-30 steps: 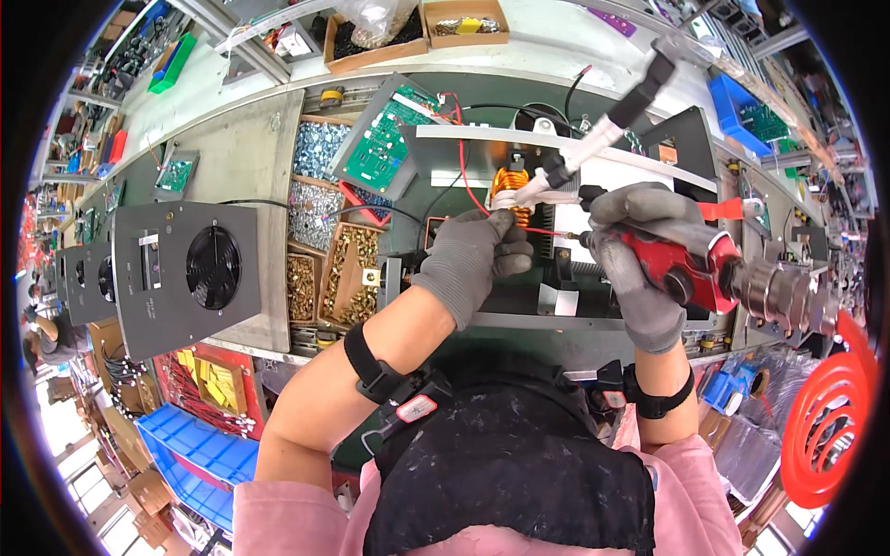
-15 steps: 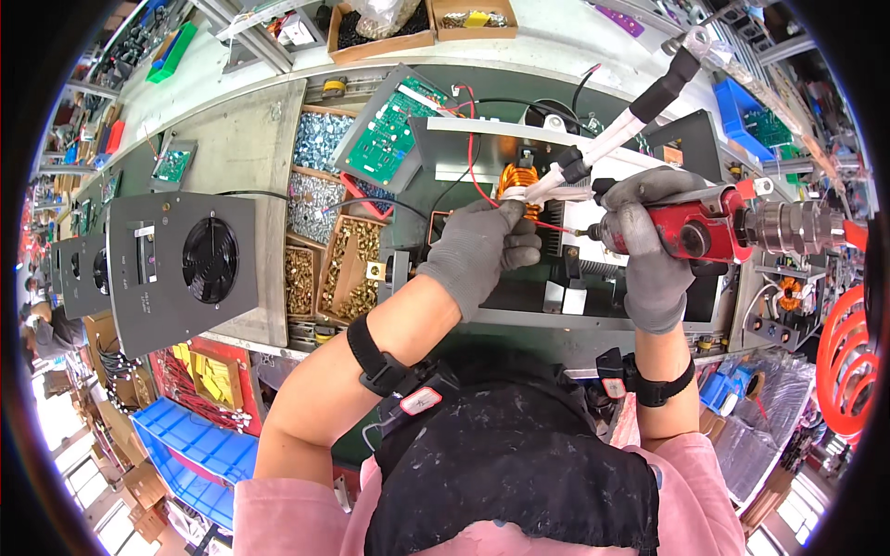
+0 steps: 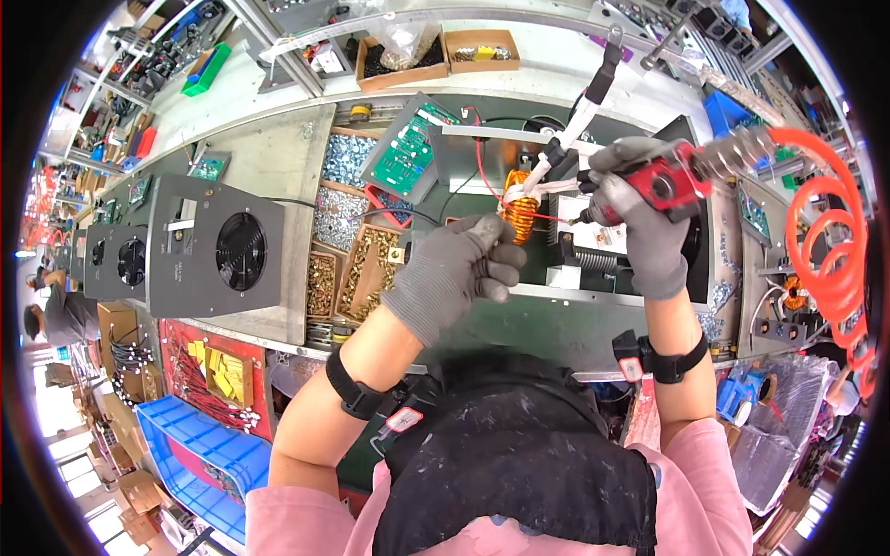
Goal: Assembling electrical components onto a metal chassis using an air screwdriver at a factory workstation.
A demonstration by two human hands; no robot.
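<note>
My right hand [image 3: 656,227], in a grey glove, is wrapped round a red air screwdriver [image 3: 669,185]. Its bit points left, toward an orange copper-wound coil [image 3: 519,218] in an open metal chassis [image 3: 603,289]. My left hand [image 3: 454,269], gloved too, is closed at the near left of the coil, apart from it. Its thumb and fingers are pressed together; whatever they may hold is hidden. Thick white cables [image 3: 582,119] with black sleeves rise from beside the coil. A thin red wire [image 3: 484,171] runs down to the coil.
A green circuit board [image 3: 415,148] leans at the chassis's left. Trays of silver screws [image 3: 338,221] and brass fasteners [image 3: 378,255] sit left of my left hand. A grey panel with a fan [image 3: 218,246] stands farther left. A coiled orange air hose [image 3: 825,232] hangs at the right.
My left hand has drawn back from the coil, toward me. My right hand still grips the screwdriver, whose rear end now tilts up to the right. The whole view has shifted somewhat.
</note>
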